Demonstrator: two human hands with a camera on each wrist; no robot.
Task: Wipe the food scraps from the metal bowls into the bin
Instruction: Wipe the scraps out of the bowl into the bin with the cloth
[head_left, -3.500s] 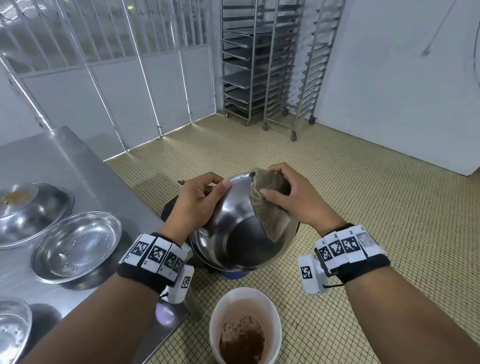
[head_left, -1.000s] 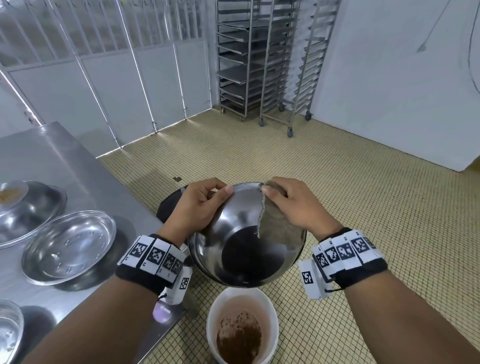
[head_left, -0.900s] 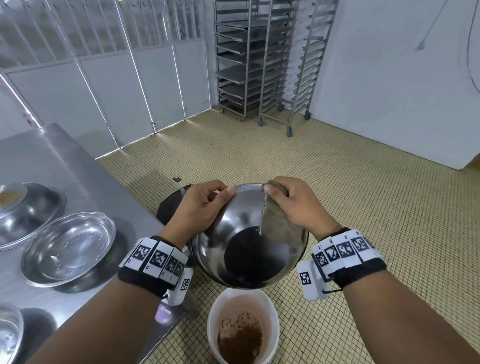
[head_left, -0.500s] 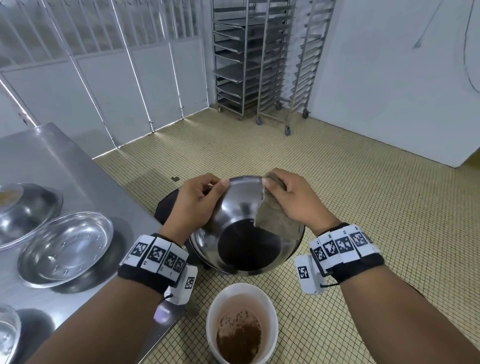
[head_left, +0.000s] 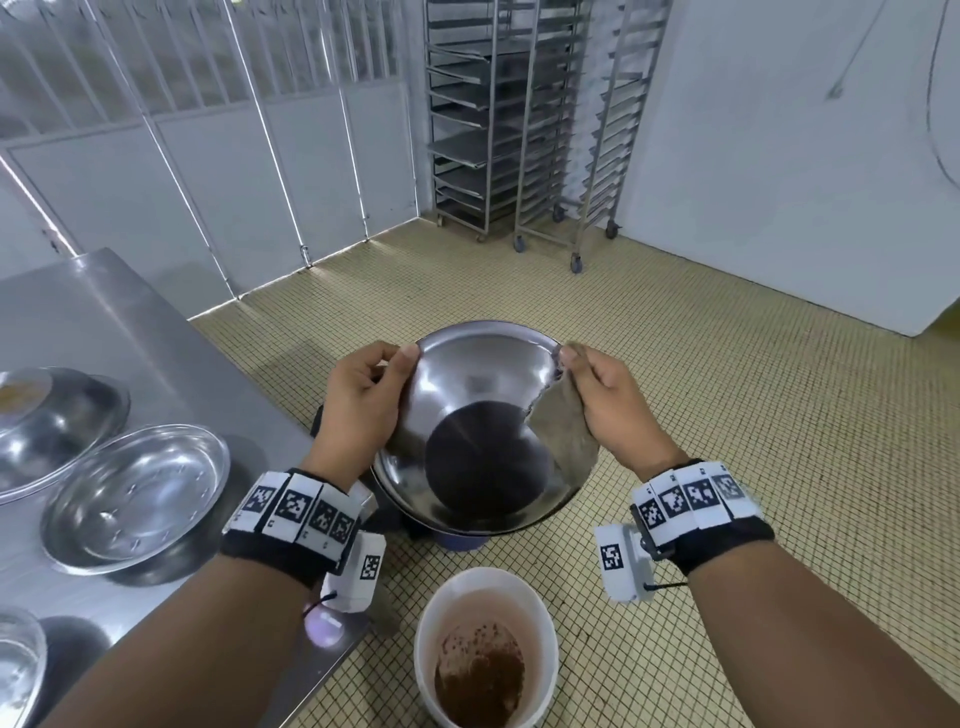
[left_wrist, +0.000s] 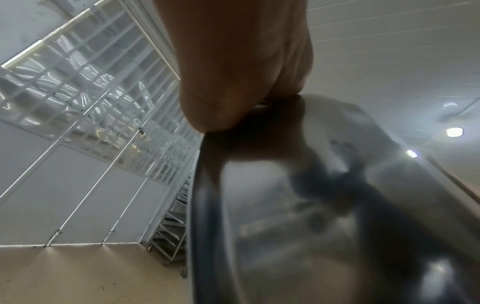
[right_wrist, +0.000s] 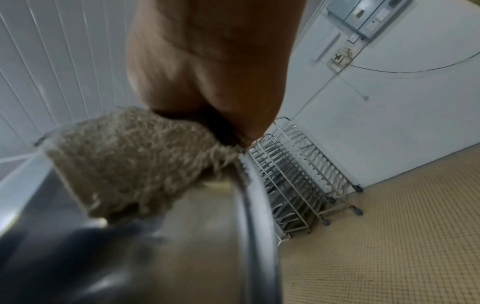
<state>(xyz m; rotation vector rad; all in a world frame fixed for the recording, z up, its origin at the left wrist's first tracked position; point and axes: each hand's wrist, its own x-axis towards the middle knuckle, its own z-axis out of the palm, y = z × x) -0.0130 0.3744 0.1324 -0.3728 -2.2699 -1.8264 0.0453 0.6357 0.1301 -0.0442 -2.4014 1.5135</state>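
Above the bin, a bowl is held tilted toward the person. Its left rim is gripped by the left hand, thumb inside. A cloth is pinched against the right rim by the right hand. Brown scraps are seen in the bin.

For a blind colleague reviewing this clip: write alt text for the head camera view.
Two hands tilt a metal bowl above a white bin of brown scraps: the left hand grips its rim, the right hand pinches a brown cloth against the opposite rim. More bowls sit on a steel table at left.
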